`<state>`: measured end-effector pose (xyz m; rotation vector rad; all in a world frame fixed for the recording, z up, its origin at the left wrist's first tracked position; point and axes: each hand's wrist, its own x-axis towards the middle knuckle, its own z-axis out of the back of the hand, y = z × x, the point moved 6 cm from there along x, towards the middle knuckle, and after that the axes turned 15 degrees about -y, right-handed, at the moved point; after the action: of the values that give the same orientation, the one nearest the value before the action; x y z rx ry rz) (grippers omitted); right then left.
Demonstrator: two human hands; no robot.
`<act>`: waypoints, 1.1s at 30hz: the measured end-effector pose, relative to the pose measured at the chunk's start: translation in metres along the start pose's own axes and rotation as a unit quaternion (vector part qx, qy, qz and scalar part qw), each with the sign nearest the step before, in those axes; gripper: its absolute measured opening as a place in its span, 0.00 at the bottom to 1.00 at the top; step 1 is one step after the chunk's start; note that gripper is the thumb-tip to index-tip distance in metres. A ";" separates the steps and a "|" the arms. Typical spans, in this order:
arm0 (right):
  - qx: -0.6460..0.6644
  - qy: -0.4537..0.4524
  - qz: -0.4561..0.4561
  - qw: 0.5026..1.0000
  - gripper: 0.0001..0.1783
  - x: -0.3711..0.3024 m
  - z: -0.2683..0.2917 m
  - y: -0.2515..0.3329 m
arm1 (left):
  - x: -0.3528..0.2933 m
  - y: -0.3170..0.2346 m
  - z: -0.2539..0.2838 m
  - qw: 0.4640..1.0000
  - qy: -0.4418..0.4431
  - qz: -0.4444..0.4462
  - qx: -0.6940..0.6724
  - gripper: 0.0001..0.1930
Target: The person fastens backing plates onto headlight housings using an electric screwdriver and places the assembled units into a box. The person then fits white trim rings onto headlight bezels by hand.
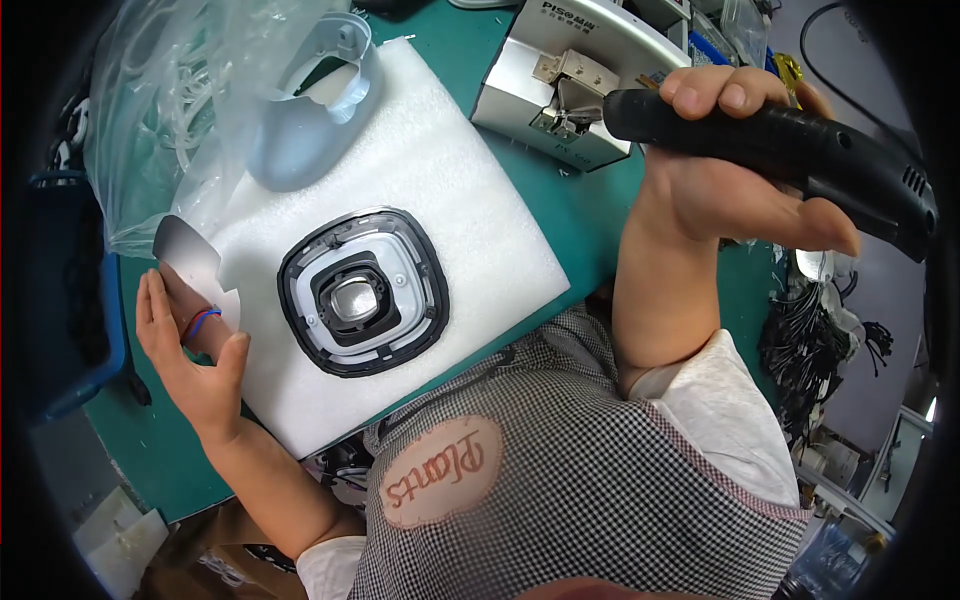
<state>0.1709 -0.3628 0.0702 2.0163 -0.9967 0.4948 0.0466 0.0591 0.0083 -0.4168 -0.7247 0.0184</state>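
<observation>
My right hand [730, 190] is closed round a black electric screwdriver [770, 145], fingers over its top and thumb along its underside. Its front end is close to a silver screw feeder [590, 75]; no bit is visible. My left hand [195, 370] has a shiny curved panel [190, 265] between its fingers and thumb, at the left edge of a white foam pad [490, 250]. Red and blue wires [203, 322] show against the panel. On the pad lies a rounded-square black and grey part [365, 292] with a shiny square centre.
A pale blue curved housing [315, 120] rests at the pad's far left, beside clear plastic bags [170, 110]. At the left stands a blue bin [85, 370]. Bundled black cables [810, 350] hang at the right. The green table mat [160, 450] lies under the pad.
</observation>
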 end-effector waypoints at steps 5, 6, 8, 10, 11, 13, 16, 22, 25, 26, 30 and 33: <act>0.007 0.023 0.005 1.000 0.56 -0.003 -0.004 -0.007 | 0.000 0.000 -0.002 1.000 0.002 -0.002 -0.004 0.49; 0.005 0.023 0.008 1.000 0.57 -0.004 -0.004 -0.008 | 0.000 0.000 -0.002 1.000 0.001 -0.002 -0.004 0.50; 0.003 0.024 0.010 1.000 0.57 -0.004 -0.004 -0.010 | -0.001 0.001 -0.003 1.000 0.004 -0.004 -0.002 0.49; -0.008 0.077 0.011 0.997 0.58 -0.005 -0.008 -0.013 | -0.001 0.001 -0.002 1.000 0.006 -0.006 0.001 0.49; -0.008 0.078 0.010 0.997 0.58 -0.005 -0.009 -0.014 | -0.001 0.000 -0.002 1.000 0.007 -0.006 0.001 0.49; 0.012 0.090 -0.014 0.996 0.58 -0.006 -0.013 -0.018 | -0.001 0.001 -0.002 1.000 0.008 -0.005 0.003 0.49; 0.016 0.122 -0.032 0.992 0.59 0.000 -0.015 -0.007 | -0.001 0.003 -0.002 1.000 0.007 -0.001 -0.003 0.49; -0.002 0.109 -0.007 0.994 0.58 0.004 -0.013 0.000 | -0.003 0.004 -0.003 1.000 0.015 0.007 0.001 0.50; 0.010 0.113 -0.005 0.994 0.58 0.003 -0.013 -0.003 | -0.003 0.003 -0.003 1.000 0.013 0.004 -0.001 0.50; 0.010 0.112 -0.005 0.994 0.58 0.003 -0.012 -0.004 | -0.003 0.003 -0.004 1.000 0.013 0.004 0.001 0.50; 0.023 0.106 -0.022 0.994 0.58 0.003 -0.009 -0.008 | -0.003 0.003 -0.004 1.000 0.013 0.004 0.007 0.50; 0.015 0.103 -0.024 0.994 0.58 0.002 -0.009 -0.009 | -0.003 0.002 -0.004 1.000 0.017 0.002 0.012 0.50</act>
<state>0.1795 -0.3533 0.0718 1.9647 -0.8176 0.6803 0.0473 0.0590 0.0025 -0.3944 -0.6895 0.0236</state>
